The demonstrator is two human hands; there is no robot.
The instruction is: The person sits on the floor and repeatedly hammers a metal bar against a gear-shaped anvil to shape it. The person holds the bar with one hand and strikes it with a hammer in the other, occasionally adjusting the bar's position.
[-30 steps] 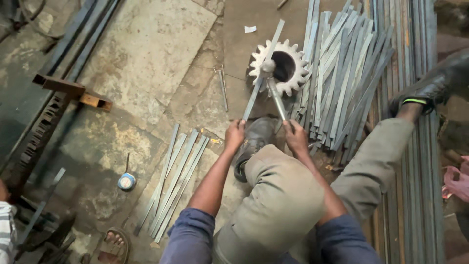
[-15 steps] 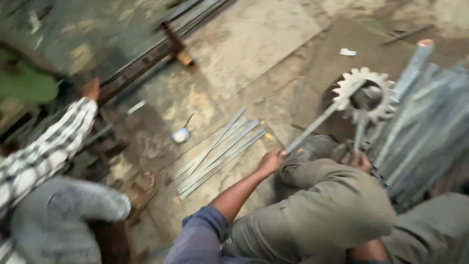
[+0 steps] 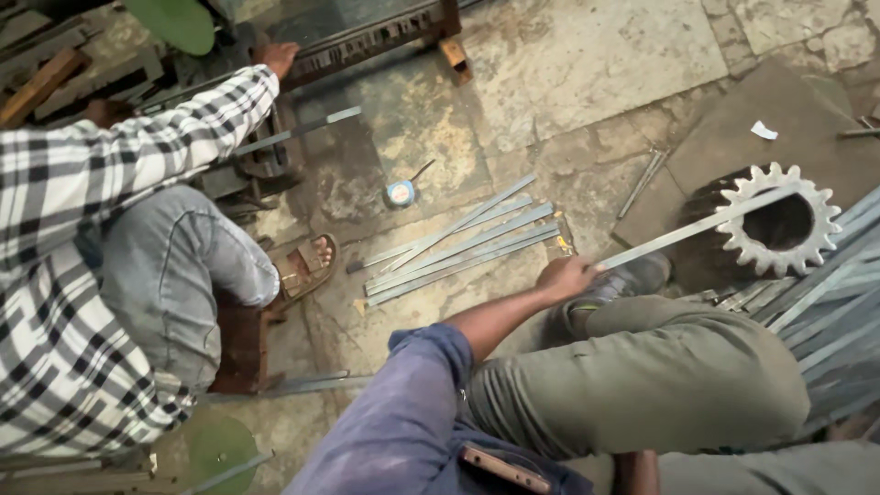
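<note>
Metal strip (image 3: pixel 697 226): 1 long, flat, grey bar, held at its near end and running up and to the right until its far end lies across the toothed gear (image 3: pixel 779 220). Left hand (image 3: pixel 566 277): the grip is clenched around the near end of the strip, just above the person's raised knee in olive trousers (image 3: pixel 678 385). The left forearm comes out of a blue sleeve (image 3: pixel 403 422). Right hand: not visible, so its grip cannot be told.

A dark shoe (image 3: pixel 632 275) sits on the floor directly beyond the left hand, beneath the strip. The gear is pale, ring-shaped with a dark centre hole, and rests to the right of the shoe. More grey bars (image 3: pixel 825 321) are stacked at the right edge, touching the gear's lower side.

To the left of the hand, a bundle of cut strips (image 3: pixel 463 247) lies flat on the stone floor (image 3: pixel 587 64), fanned slightly and well apart from the gear. A small round blue tin (image 3: pixel 400 193) stands just beyond that bundle.

A second person occupies the left side, in a checked shirt (image 3: pixel 82 229) and grey trousers, with 1 sandalled foot (image 3: pixel 307 266) near the bundle. That person's hand (image 3: pixel 275 60) reaches a dark metal frame (image 3: pixel 367 41) at the top.
</note>
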